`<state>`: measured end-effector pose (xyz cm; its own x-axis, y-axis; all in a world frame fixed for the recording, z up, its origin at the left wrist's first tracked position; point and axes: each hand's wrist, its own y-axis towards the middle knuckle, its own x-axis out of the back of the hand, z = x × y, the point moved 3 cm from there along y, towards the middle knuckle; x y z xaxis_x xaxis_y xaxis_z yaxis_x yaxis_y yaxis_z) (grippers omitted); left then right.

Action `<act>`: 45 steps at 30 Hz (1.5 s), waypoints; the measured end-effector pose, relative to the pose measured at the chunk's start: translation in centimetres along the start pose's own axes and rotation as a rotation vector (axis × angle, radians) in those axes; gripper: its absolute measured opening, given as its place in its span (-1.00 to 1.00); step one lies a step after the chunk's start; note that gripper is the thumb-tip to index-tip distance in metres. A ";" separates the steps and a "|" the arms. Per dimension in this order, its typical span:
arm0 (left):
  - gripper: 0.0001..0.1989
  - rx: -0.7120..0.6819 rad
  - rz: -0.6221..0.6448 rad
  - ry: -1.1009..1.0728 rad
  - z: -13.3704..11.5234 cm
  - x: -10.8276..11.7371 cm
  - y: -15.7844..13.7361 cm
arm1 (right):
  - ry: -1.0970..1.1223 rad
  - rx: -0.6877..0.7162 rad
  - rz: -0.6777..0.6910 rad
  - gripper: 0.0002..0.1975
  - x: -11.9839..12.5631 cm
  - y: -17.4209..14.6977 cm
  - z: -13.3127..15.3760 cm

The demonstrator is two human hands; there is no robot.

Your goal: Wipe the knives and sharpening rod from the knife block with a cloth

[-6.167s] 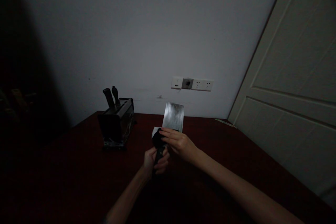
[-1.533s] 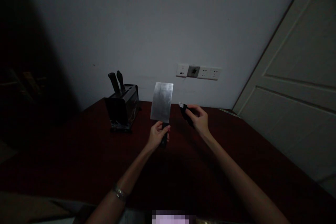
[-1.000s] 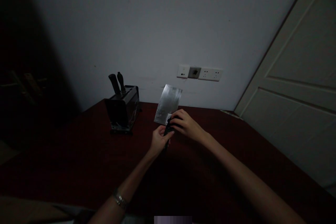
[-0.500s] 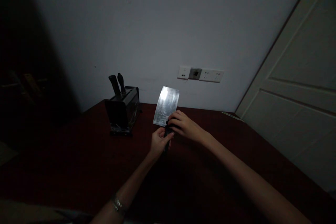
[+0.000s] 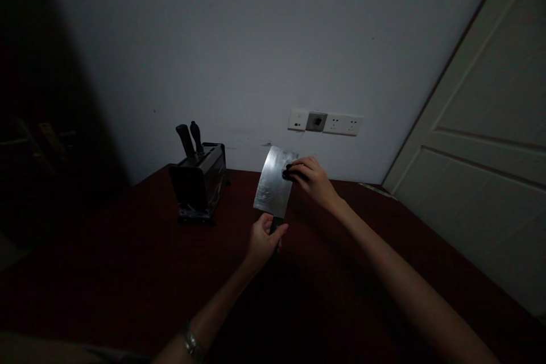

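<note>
A cleaver (image 5: 272,182) with a broad, shiny blade is held up over the table, blade upward and leaning slightly right. My left hand (image 5: 261,240) is closed around its black handle, thumb across the front. Against the right part of the blade, my right hand (image 5: 314,181) pinches a small dark wad (image 5: 286,171); its material is too dark to tell. To the left stands a knife block (image 5: 216,175) with two black-handled utensils (image 5: 185,140) in its top, their lower parts hidden inside.
The dark red table (image 5: 140,250) reaches back to a pale wall (image 5: 239,57). Sockets and switches (image 5: 341,124) are set in the wall behind the cleaver. A panelled white door (image 5: 478,182) borders the right side. The far left is very dark.
My right hand has moved up and right, from near the handle to the blade's upper right, with the dark wad now showing. The cleaver has shifted slightly down and right with my left hand.
</note>
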<state>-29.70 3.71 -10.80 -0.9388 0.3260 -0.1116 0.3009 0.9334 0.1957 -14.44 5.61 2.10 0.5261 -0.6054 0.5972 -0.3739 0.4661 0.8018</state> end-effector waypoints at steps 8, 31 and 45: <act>-0.70 -0.021 0.014 0.042 0.8 -0.3 -0.3 | -0.061 -0.059 -0.114 -0.83 0.8 0.1 -2.0; -0.68 -0.046 -0.025 0.016 0.7 -0.1 -0.2 | 0.004 0.025 0.019 -0.81 -1.3 -2.8 3.1; -0.70 -0.042 0.010 0.008 1.0 -0.5 -0.3 | -0.120 0.191 0.234 -0.82 -3.1 -5.1 6.9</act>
<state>-29.15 3.39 -11.81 -0.9372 0.3335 -0.1019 0.3028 0.9231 0.2369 -19.43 0.62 -3.69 0.3193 -0.5731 0.7547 -0.6169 0.4788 0.6246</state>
